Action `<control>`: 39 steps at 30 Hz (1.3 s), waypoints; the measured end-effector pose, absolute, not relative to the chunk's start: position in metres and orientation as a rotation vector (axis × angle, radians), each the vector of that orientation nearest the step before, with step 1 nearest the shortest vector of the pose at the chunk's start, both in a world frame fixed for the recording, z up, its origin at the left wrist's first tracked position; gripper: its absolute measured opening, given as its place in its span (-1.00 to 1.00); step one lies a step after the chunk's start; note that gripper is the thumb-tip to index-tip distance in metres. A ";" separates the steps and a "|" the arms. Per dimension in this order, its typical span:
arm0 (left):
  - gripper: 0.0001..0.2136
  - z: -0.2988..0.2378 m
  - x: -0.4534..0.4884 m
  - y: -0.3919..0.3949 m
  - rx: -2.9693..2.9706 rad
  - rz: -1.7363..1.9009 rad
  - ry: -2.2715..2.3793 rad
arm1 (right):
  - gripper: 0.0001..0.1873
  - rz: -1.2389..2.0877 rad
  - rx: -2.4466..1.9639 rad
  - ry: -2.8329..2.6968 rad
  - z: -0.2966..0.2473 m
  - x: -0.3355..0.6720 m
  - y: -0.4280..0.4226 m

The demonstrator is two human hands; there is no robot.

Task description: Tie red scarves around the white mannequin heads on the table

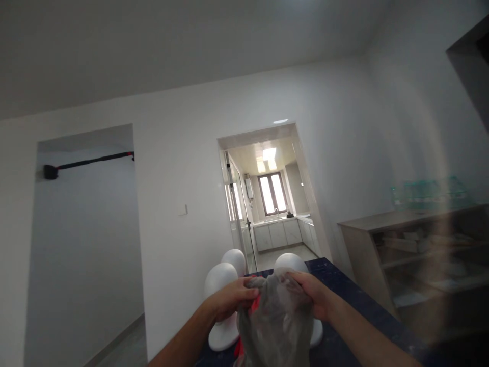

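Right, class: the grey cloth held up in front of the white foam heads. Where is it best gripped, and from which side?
The grey cloth is limp and hangs down from its top edge. Probably best to pinch that edge at both ends, one from each side, as the left hand and right hand do; that likely keeps it spread.

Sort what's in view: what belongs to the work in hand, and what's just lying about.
In hand: grey cloth, gripped by left hand and right hand; white foam head behind it.
Lying about: near-left foam head; far-left foam head; wooden shelf unit; black bar in the left doorway.
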State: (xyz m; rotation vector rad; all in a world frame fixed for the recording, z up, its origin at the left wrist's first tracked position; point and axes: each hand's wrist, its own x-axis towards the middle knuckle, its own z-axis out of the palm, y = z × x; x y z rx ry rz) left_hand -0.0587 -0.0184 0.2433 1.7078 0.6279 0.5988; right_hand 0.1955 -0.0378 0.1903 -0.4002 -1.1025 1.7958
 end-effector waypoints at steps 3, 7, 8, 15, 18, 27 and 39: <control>-0.63 0.250 -0.061 -0.015 1.859 0.543 0.753 | -0.79 1.776 -0.511 -1.082 0.183 0.204 -0.037; -0.81 0.253 -0.052 -0.012 2.020 0.606 0.923 | -0.80 1.716 -0.606 -1.183 0.164 0.204 -0.032; -0.83 0.252 -0.047 -0.012 2.019 0.654 0.945 | -0.76 1.707 -0.600 -1.217 0.159 0.203 -0.031; -0.78 0.244 -0.020 -0.013 1.972 0.838 0.890 | -0.45 1.688 -0.520 -1.568 0.146 0.187 -0.034; -0.79 0.248 -0.017 -0.014 2.076 0.884 0.960 | -0.49 1.545 -0.542 -1.555 0.155 0.175 -0.035; -0.47 0.271 -0.036 -0.035 2.006 0.776 0.793 | -0.78 1.385 -0.535 -1.448 0.237 0.196 -0.029; -0.87 0.337 0.009 -0.051 2.279 0.579 1.054 | -0.66 1.123 -0.679 -1.490 0.256 0.190 -0.048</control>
